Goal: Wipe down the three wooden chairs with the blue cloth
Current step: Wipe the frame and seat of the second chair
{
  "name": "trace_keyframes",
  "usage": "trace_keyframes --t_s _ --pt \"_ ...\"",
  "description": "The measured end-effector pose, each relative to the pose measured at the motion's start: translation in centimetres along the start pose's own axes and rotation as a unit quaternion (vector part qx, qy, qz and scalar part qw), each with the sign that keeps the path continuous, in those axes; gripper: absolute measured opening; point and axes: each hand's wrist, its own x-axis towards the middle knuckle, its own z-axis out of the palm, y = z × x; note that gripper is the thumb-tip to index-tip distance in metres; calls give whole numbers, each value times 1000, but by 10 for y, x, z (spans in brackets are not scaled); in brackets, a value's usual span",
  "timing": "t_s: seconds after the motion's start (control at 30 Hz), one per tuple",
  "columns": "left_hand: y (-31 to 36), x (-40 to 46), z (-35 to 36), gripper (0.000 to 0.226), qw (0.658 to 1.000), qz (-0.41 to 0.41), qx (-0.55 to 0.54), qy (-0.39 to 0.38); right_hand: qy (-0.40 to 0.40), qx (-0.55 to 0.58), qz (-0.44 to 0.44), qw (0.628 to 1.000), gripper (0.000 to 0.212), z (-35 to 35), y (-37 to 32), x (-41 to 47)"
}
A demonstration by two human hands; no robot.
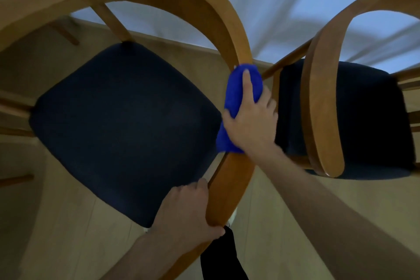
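Pale wood floor [68, 223] runs under two chairs with dark seats, a white wall behind them. On the near chair [127, 125] the right hand [252, 125] presses the cloth [236, 95] round the curved armrest [229, 29], forefinger laid straight along the top and the other fingers wrapped over the blue wad, so the cloth sits clamped on the rail about midway along. The left hand [188, 209] grips the front end of that same armrest, fingers curled round it, steadying the frame.

To do this stroke well, I'd say keep the cloth folded right round the rail so the underside and inner edge get wiped too, and draw it in one long pass towards the steadying hand, then shift that hand to finish the tip. The spindles and back rail look likely to need separate passes. The second chair [322, 109] stands just beside, on the right; a third I can't make out for sure.
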Motion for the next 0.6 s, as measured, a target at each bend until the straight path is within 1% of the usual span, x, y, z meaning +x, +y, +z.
trace_keyframes --t_s 0.07,0.13,0.17,0.23,0.33,0.4,0.47,0.53,0.6 --pt "4 8 -7 55 999 0 -20 30 25 15 -62 998 93 0 -3 44" --pt "12 25 -13 59 994 -2 -66 91 49 12 -101 994 90 0 -8 73" --pt "17 34 -16 61 989 0 -84 124 54 9 -104 993 89 1 -9 76" --pt "25 51 -21 56 982 10 -98 161 45 8 -88 995 92 2 -5 64" --pt "32 62 -20 50 980 21 -99 173 -5 28 -22 999 98 2 9 20" --pt "35 60 -14 47 979 17 -86 185 -51 62 32 996 96 0 16 -8" --pt "37 58 -9 44 977 9 -84 196 -75 66 57 993 93 -2 16 -20" --pt "37 59 -10 44 979 4 -88 185 -50 33 33 998 93 -3 11 -4" --pt "38 60 -14 45 983 1 -92 159 3 12 -30 999 92 -1 2 33"
